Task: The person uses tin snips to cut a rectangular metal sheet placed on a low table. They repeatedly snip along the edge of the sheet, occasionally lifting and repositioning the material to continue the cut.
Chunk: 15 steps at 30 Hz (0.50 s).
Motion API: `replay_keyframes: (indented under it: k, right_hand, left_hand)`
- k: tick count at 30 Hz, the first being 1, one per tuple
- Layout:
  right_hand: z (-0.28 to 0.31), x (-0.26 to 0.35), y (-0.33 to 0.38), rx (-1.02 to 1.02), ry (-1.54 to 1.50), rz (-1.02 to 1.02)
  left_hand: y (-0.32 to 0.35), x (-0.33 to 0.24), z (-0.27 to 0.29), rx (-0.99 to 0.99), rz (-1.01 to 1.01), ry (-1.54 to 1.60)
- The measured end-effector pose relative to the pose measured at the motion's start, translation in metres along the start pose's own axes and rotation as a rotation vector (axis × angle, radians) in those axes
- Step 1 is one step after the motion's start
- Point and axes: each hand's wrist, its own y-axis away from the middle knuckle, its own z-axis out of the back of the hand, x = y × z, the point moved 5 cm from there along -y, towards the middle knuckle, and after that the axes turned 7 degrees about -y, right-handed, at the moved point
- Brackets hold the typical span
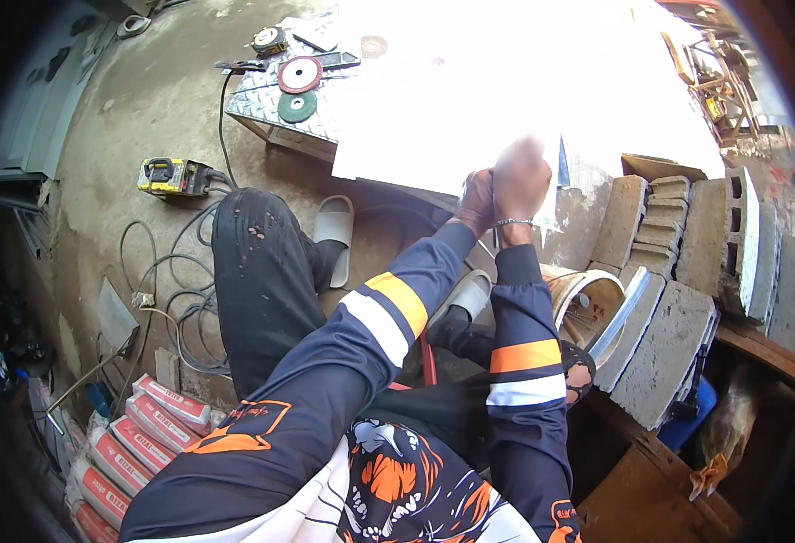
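Note:
My left hand point(477, 197) and my right hand point(522, 190) are close together, beside the front edge of a bright white surface point(397, 136) that glare washes out. The left hand's fingers are curled closed. My right hand also looks closed, but its upper part is blurred; a bracelet circles the wrist. What either hand holds is lost in the glare. A narrow blue pointed shape point(562, 165) shows just right of my right hand. On the patterned metal table top point(257, 98) at the left lie a tape measure point(269, 41), a red-rimmed disc point(300, 74) and a green disc point(298, 107).
A yellow and black machine point(169, 176) stands on the floor at left, near looped cables point(185, 299). Red and white bags point(135, 443) are stacked at lower left. Right of my right forearm are a bucket point(583, 294) and several grey concrete blocks point(660, 353).

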Motion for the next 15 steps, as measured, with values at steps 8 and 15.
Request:
replay_keyframes:
  k: [8, 15]
  right_hand:
    - [-0.006, -0.018, -0.031, -0.004, 0.058, -0.065]
    - [0.002, -0.016, -0.022, -0.05, 0.043, 0.046]
  left_hand:
    - [-0.012, -0.005, -0.007, 0.07, 0.078, -0.059]
    - [-0.006, 0.005, -0.014, 0.002, -0.044, 0.059]
